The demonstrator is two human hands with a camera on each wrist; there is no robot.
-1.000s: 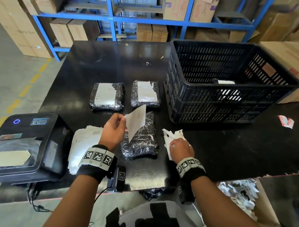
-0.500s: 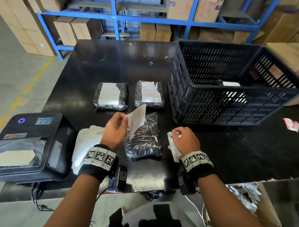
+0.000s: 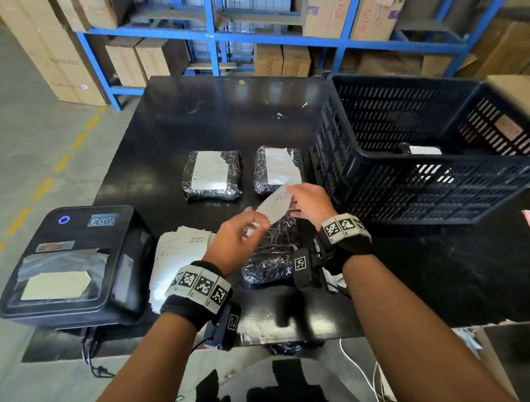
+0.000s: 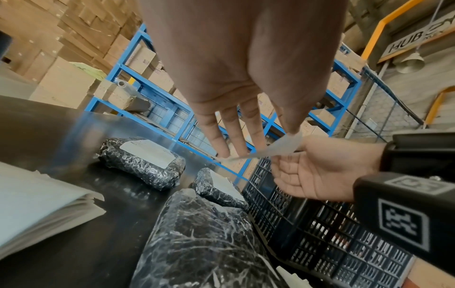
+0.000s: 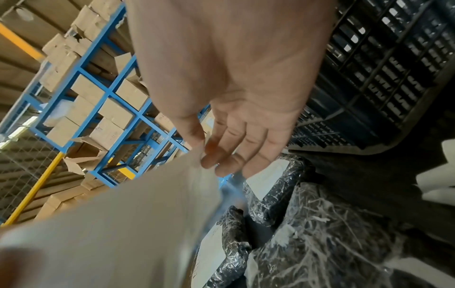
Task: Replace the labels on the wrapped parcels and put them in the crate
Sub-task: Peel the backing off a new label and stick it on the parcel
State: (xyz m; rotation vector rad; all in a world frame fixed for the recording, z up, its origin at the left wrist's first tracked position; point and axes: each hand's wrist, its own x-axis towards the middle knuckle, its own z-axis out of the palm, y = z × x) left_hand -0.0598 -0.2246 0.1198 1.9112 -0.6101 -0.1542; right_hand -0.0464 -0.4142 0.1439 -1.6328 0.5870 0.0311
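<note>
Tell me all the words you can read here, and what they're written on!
"EGP" or similar, blurred: sticker on the black label printer.
"HUB": sign on the wall; the rest is cut off.
Too small or blurred: print on the label held in both hands, parcel labels, cardboard boxes.

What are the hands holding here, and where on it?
One paper label, held above the table: the left hand pinches its near end, the right hand its far end.
</note>
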